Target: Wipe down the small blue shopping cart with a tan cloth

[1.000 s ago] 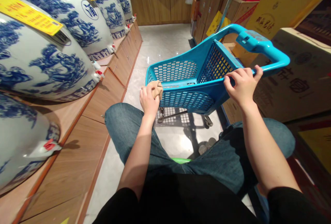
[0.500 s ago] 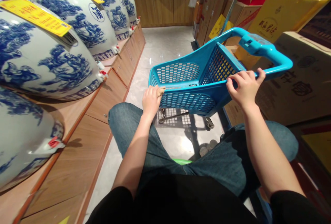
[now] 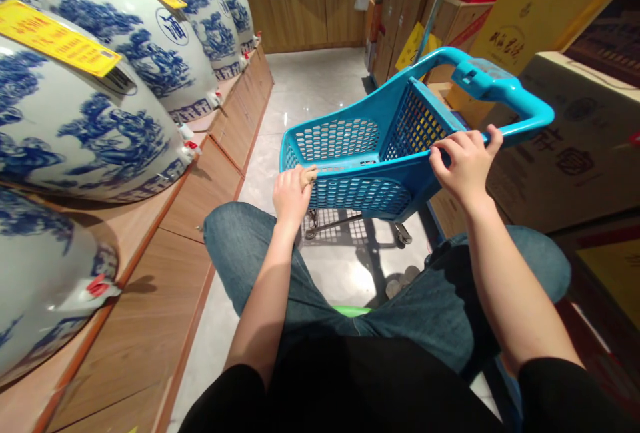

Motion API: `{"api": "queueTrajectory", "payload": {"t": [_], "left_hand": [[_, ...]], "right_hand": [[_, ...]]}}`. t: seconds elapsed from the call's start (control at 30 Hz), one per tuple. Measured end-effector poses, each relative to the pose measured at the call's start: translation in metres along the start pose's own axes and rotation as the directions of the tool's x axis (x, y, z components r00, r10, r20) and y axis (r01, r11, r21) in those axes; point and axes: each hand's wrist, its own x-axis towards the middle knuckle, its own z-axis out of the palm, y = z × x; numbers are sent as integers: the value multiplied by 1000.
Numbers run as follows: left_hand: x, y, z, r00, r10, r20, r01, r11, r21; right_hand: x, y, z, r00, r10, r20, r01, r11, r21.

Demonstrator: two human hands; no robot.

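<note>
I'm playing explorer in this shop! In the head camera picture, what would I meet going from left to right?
Blue-and-white porcelain jar → wooden shelf → shiny floor → left hand → blue mesh side of the shopping cart → right hand → cardboard box

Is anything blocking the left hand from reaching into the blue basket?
Nothing visible does. The left hand sits on the near rim of the blue basket, with a bit of beige cloth showing at its fingers.

left hand (image 3: 293, 196): fingers curled, palm down | right hand (image 3: 467, 165): fingers hooked, gripping
</note>
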Motion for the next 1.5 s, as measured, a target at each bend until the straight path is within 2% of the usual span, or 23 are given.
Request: {"api": "queueTrajectory", "payload": {"t": [0.1, 0.2, 0.37, 0.47, 0.57, 0.67, 0.77, 0.87, 1.0, 1.13, 1.27, 1.43, 1.5], "left_hand": [[-3, -10, -1, 991, -97, -87, 97, 995, 3], [-2, 4, 4, 992, -112, -66, 111, 994, -9], [3, 38, 7, 992, 83, 91, -80, 996, -30], [2, 45, 3, 983, 116, 145, -110, 993, -48], [1, 45, 0, 969, 133, 208, -121, 990, -70], [1, 44, -2, 954, 151, 260, -125, 986, -113], [0, 38, -6, 930, 189, 314, -156, 980, -127], [-6, 26, -11, 930, 182, 321, -170, 983, -63], [-18, 3, -14, 943, 134, 306, -137, 990, -10], [-24, -9, -12, 954, 129, 270, -122, 992, -43], [-24, -11, -11, 960, 137, 244, -120, 989, -86], [-28, -12, -6, 965, 185, 186, -154, 974, -168], [-29, -11, -1, 969, 204, 143, -170, 961, -220]], "right_hand": [[-1, -3, 1, 1000, 3, 11, -3, 1000, 2], [-1, -4, 1, 1000, 15, 2, -15, 1000, 8], [-2, -2, 3, 999, 21, -26, -21, 1000, 8], [-6, -14, 9, 999, -24, -45, 26, 999, 46], [-14, -43, 21, 984, -177, -17, 178, 968, 175], [-22, -84, 37, 929, -368, 27, 334, 870, 363], [-26, -127, 52, 884, -465, 41, 394, 791, 468], [-23, -161, 62, 869, -476, 138, 363, 800, 479], [-18, -186, 67, 849, -388, 358, 291, 910, 295], [-17, -193, 66, 831, -386, 401, 343, 922, 177], [-15, -186, 60, 834, -377, 402, 362, 925, 115], [-17, -163, 53, 885, -283, 369, 302, 953, 4], [-21, -163, 53, 904, -256, 343, 282, 959, -30]]}}
